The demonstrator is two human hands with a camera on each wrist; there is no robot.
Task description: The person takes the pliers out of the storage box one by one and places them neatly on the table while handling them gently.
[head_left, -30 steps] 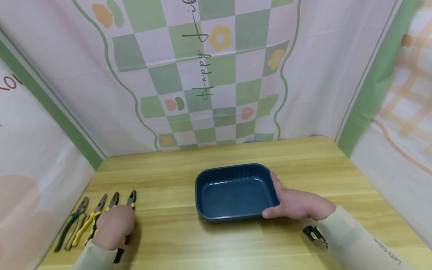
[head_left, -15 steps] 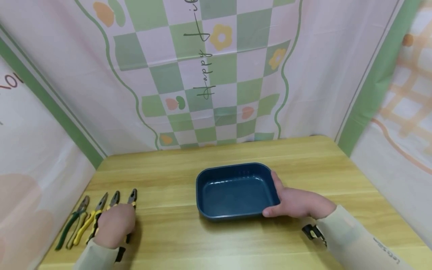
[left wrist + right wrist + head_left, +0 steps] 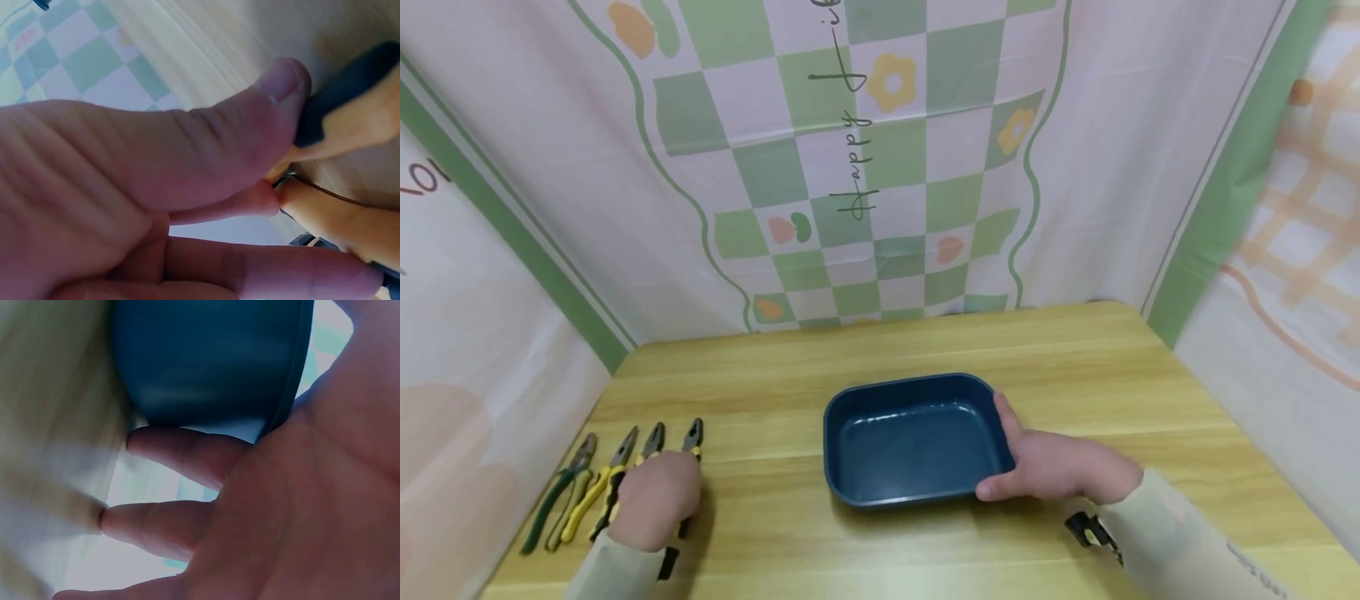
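Note:
Four-sided with rounded corners, a dark blue tray sits on the table. My right hand spans its right end, thumb at the front rim and index finger along the far side. The right wrist view shows straight, spread fingers, the uppermost against the tray wall. At the left, my left hand pinches the yellow-and-black handles of the rightmost pliers, hiding much of them. In the left wrist view the thumb presses one handle, with fingertips at another.
Left of that hand lie black-and-yellow pliers, yellow-handled long-nose pliers and green-handled pliers, in a row on the wooden table. A patterned curtain stands behind the table's far edge.
In the last half second my right hand and the tray have shifted slightly toward me and to the left. My left hand has stayed at the pliers.

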